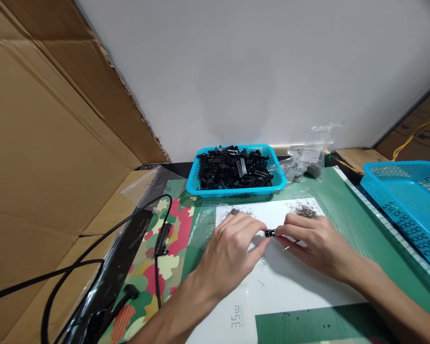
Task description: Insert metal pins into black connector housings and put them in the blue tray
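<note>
My left hand [236,239] pinches one end of a small black plastic part [270,233] between thumb and fingers. The other end of it is at the fingertips of my right hand [310,239], which is also closed. A thin metal tool [285,248] pokes out from under the right fingers; its kind cannot be made out. Beneath both hands lies a white sheet [304,286]. On it, behind the right hand, is a pile of tiny wire pieces [304,210], with a smaller dark pile [235,210] behind the left.
At the back stands a blue basket [236,193] heaped with black plastic parts [232,167]. Clear bags [313,160] lie beside it. A second blue basket [397,186] is at the right. Black cables [89,251] run on the left, near a cardboard wall [50,129].
</note>
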`<control>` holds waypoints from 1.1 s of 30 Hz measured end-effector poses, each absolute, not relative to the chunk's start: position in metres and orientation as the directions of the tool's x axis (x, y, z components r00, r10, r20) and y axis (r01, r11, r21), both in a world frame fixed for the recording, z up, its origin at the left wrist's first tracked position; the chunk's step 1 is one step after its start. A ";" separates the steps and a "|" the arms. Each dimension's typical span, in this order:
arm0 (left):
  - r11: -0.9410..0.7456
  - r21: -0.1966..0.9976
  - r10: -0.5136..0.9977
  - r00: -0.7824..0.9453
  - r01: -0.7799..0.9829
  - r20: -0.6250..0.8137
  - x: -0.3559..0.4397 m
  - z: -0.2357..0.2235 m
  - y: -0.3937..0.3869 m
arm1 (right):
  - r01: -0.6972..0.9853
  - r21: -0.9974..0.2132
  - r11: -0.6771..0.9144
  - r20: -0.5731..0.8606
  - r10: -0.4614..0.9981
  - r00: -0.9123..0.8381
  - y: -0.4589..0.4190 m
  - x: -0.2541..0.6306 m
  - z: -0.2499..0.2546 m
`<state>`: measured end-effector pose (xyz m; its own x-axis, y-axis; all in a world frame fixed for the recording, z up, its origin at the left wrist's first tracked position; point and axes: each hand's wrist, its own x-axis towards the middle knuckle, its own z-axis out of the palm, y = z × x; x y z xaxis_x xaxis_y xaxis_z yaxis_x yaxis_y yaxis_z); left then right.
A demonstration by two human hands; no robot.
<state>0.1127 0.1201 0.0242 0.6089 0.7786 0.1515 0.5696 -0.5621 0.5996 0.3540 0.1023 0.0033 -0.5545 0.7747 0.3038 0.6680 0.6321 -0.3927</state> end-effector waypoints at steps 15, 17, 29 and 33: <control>-0.431 0.658 0.838 0.545 0.617 0.038 0.114 0.017 0.117 | 0.614 -0.558 0.559 0.166 0.799 -0.577 0.101 0.349 -0.001; -0.444 0.648 0.836 0.546 0.619 0.051 0.113 0.015 0.117 | 0.581 -0.628 0.518 0.152 0.814 -0.560 0.101 0.350 0.003; -0.445 0.616 0.834 0.551 0.650 0.022 0.116 0.021 0.120 | 0.448 -0.757 0.475 0.399 0.880 -0.258 0.110 0.351 0.021; -0.463 0.614 0.825 0.564 0.640 0.035 0.116 0.021 0.120 | 0.320 -0.911 0.260 0.256 0.965 -0.054 0.104 0.335 0.020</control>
<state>0.1157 0.1197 0.0210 0.5635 0.8253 0.0350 0.6396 -0.4627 0.6139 0.3349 0.1037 0.0201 -0.0541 0.9652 0.2560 0.3201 0.2596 -0.9111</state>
